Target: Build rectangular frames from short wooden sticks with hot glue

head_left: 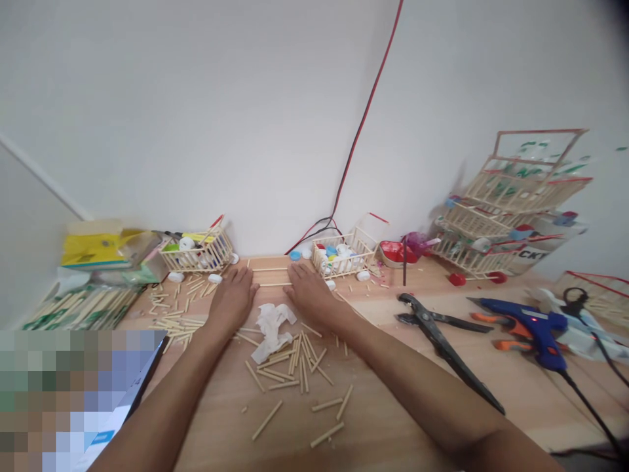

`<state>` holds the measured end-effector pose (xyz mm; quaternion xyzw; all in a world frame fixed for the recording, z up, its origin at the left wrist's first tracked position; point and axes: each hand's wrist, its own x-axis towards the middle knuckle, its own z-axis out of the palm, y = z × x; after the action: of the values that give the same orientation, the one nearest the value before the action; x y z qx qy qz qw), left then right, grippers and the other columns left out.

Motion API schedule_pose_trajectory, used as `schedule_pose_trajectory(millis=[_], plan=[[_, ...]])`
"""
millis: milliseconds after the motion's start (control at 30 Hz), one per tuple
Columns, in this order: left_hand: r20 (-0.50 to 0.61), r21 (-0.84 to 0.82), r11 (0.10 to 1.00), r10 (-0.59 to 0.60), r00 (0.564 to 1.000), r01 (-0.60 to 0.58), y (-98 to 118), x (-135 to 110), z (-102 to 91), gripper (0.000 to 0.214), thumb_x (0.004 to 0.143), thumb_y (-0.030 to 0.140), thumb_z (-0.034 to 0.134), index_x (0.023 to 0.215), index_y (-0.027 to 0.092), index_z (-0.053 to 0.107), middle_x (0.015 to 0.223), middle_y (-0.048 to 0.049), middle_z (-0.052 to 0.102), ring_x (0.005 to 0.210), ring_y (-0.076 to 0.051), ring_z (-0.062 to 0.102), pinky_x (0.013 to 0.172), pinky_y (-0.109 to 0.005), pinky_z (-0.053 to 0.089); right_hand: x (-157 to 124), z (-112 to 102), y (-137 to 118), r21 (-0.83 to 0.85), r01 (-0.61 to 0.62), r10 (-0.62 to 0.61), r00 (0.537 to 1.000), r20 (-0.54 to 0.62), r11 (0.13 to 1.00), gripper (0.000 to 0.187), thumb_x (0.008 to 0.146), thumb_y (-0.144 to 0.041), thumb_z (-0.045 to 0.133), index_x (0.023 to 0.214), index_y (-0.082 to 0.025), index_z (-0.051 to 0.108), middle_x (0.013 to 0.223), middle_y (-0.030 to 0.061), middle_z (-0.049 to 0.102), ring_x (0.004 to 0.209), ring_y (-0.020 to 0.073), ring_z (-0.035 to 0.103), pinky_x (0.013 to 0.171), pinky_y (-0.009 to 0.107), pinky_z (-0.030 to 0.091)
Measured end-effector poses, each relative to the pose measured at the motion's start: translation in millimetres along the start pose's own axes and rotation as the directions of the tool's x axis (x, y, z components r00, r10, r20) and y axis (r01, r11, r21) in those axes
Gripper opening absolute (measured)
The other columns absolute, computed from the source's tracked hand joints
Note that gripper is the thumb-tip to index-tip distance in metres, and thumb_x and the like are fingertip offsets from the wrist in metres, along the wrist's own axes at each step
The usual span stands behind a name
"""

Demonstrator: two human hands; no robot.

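Observation:
My left hand [234,296] and my right hand [308,294] lie flat, palms down, on the wooden table [393,393], fingers stretched toward the wall. Between and just beyond the fingertips lie two long wooden sticks [269,284], parallel to each other. Each hand touches or nearly touches the stick ends; neither grips anything. A crumpled white tissue [271,330] sits between my wrists. Several short cut stick pieces [295,367] are scattered below it.
Two small stick carts hold bottle caps, the left cart [199,252] and the middle cart [344,255]. Black cutters [442,341] and a blue glue gun [531,328] lie at right. Stacked stick carts [511,210] stand far right. Chopstick packets [78,308] and a yellow box [98,249] are left.

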<state>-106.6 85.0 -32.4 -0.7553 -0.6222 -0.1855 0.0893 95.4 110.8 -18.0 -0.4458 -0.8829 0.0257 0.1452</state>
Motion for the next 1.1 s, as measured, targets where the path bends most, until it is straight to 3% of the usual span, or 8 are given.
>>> schedule_pose_trajectory(millis=[467,633,733,833,900,967,1100], plan=[[0.063,0.018,1.0,-0.023,0.998,0.022,2.4,1.5,-5.6,0.028,0.091,0.022,0.036,0.106,0.012,0.058,0.11,-0.0177,0.063,0.109,-0.03,0.053,0.094,-0.044,0.04,-5.3,-2.6,-3.1,-0.034,0.004,-0.006,0.999,-0.038,0.999,0.041,0.095,-0.031,0.039,0.125,-0.005,0.05,0.13,0.0203,0.052,0.122,0.028,0.046,0.101,0.042,0.037],[0.034,-0.046,0.997,-0.065,0.997,0.067,-1.8,0.4,-2.6,0.031,0.089,0.021,0.036,0.113,0.012,0.054,0.112,-0.0171,0.063,0.105,-0.028,0.057,0.09,-0.042,0.043,2.2,-8.4,-0.1,0.026,0.021,-0.021,1.0,-0.008,0.999,0.036,0.096,-0.026,0.038,0.118,-0.004,0.055,0.132,0.0236,0.049,0.128,0.0271,0.04,0.104,0.041,0.034],[0.0,-0.096,0.992,-0.084,0.996,0.084,-4.4,-0.5,-4.4,0.034,0.089,0.019,0.034,0.117,0.012,0.051,0.114,-0.0167,0.063,0.106,-0.026,0.058,0.09,-0.038,0.044,9.4,-27.7,2.3,0.104,0.019,-0.011,0.997,-0.075,0.994,0.037,0.096,-0.021,0.036,0.121,-0.001,0.054,0.138,0.024,0.044,0.129,0.0237,0.04,0.105,0.036,0.032],[-0.042,-0.136,0.988,-0.078,0.996,0.072,-3.2,-0.3,-14.8,0.034,0.088,0.019,0.033,0.116,0.014,0.053,0.116,-0.0149,0.063,0.109,-0.025,0.057,0.092,-0.037,0.043,6.5,-61.3,2.4,0.22,0.047,0.001,0.976,-0.217,0.974,0.035,0.097,-0.019,0.034,0.12,-0.008,0.056,0.125,0.0146,0.059,0.121,0.0186,0.048,0.102,0.031,0.035],[-0.096,-0.159,0.986,-0.069,0.993,0.053,0.6,0.6,-26.0,0.034,0.088,0.021,0.034,0.116,0.016,0.054,0.121,-0.0133,0.061,0.115,-0.025,0.053,0.097,-0.038,0.04,-4.4,-86.1,0.5,0.342,0.039,0.061,0.959,-0.277,0.939,0.034,0.097,-0.021,0.033,0.115,-0.014,0.061,0.094,0.0054,0.069,0.094,0.0147,0.061,0.087,0.027,0.043],[-0.226,-0.22,0.975,-0.065,0.972,0.014,7.0,1.3,-38.9,0.031,0.088,0.026,0.037,0.108,0.016,0.059,0.115,-0.0121,0.065,0.11,-0.024,0.056,0.097,-0.038,0.04,-21.7,-106.7,-1.5,0.45,0.052,0.074,0.963,-0.26,0.892,0.033,0.097,-0.025,0.034,0.105,-0.017,0.066,0.063,-0.0026,0.062,0.066,0.011,0.06,0.072,0.022,0.043],[-0.227,-0.293,0.954,-0.009,0.974,-0.06,26.8,-3.0,-63.0,0.03,0.087,0.04,0.044,0.078,0.02,0.064,0.083,-0.0062,0.07,0.087,-0.023,0.062,0.08,-0.033,0.044,-67.8,-122.2,6.5,0.489,-0.036,0.187,0.946,-0.264,0.872,0.032,0.093,-0.032,0.046,0.076,-0.017,0.069,0.048,-0.0054,0.052,0.05,0.0088,0.051,0.057,0.019,0.037]])
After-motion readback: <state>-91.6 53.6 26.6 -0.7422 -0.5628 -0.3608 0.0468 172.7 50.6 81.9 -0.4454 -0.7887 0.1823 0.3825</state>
